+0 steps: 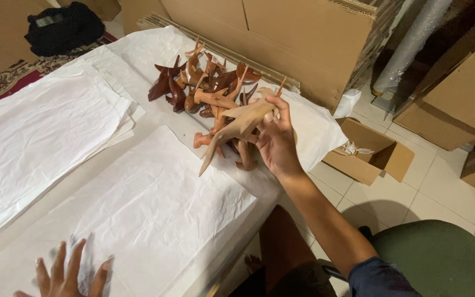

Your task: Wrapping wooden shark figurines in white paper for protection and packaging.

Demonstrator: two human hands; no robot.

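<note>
- Right hand: raised above the table's far side, fingers and thumb clamped round the middle of a pale, long, pointed carved wooden figure; the figure hangs tilted, its narrow tip pointing down towards the paper.
- Pile of carved wooden figures, light tan to dark reddish brown: heaped just behind and under the held piece, on white paper.
- Left hand: fingers spread apart, flat on the near sheet, holding nothing; blurred.
- Sheets of crinkled white wrapping paper: cover the table; a second stack lies to the left.
- Small open brown cardboard box: on the tiled floor, right of the table.
- Large cardboard cartons: stand behind the pile.
- Green chair cushion: lower right.
</note>
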